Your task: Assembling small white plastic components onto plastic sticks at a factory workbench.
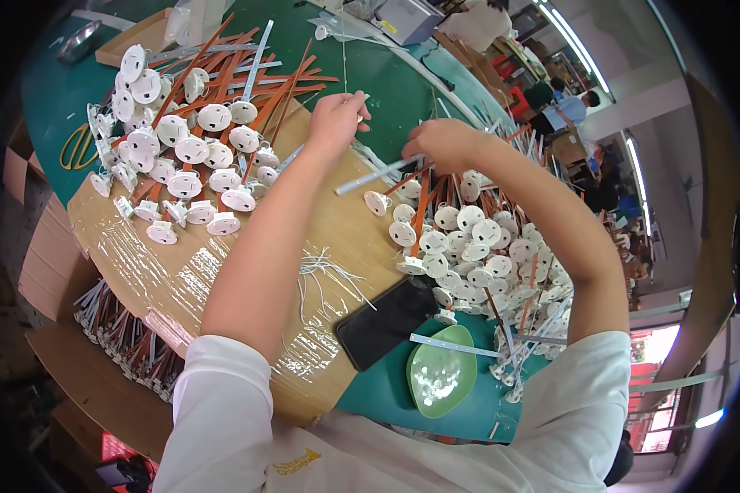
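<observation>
My left hand (pixel 337 119) is closed in a pinch over the far side of the table, with a small whitish bit at its fingertips that I cannot make out. A thin cord (pixel 344 66) runs upward just beyond it. To its right, my right hand (pixel 444 144) has its fingers curled around the end of a pale flat strip (pixel 378 175), which points left and toward me. Below that hand, a white round disc (pixel 377 203) sits on the end of an orange strip. The right fingertips are partly hidden.
White discs on orange and pale strips lie heaped at left (pixel 191 149) and right (pixel 477 238). A black phone (pixel 386 323), loose white wires (pixel 325 267) and a green dish (pixel 441 374) are nearer me. Yellow-handled scissors (pixel 77 148) lie far left; an open carton (pixel 123 345) stands below.
</observation>
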Demonstrator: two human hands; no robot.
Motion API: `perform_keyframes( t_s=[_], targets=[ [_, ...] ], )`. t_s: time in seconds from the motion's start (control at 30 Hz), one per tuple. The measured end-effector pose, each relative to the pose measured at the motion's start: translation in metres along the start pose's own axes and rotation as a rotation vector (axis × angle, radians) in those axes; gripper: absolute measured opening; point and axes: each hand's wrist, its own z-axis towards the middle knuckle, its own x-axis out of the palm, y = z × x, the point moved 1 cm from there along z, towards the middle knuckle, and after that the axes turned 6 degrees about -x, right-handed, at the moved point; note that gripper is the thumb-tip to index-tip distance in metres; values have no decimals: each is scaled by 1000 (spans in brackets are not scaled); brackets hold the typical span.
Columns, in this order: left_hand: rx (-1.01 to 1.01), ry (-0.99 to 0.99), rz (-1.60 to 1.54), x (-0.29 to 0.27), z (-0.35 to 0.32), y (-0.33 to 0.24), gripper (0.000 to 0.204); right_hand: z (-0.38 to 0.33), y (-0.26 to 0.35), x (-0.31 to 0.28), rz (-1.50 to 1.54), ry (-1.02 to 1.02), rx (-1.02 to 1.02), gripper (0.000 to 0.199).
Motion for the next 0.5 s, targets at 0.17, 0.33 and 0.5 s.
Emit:
perform_keyframes(
  t_s=[0.17, 0.33, 0.5],
  targets=[
    [8, -21, -69, -2, -1, -5, 34, 2, -15, -6, 81, -14, -20, 16],
    [-25, 92, 10, -5, 0, -5, 31, -24, -37, -42, 59, -190, 82, 10],
    [-29, 77, -69, -1, 0, -5, 36, -63, -81, -51, 98, -466, 102, 16]
  ],
)
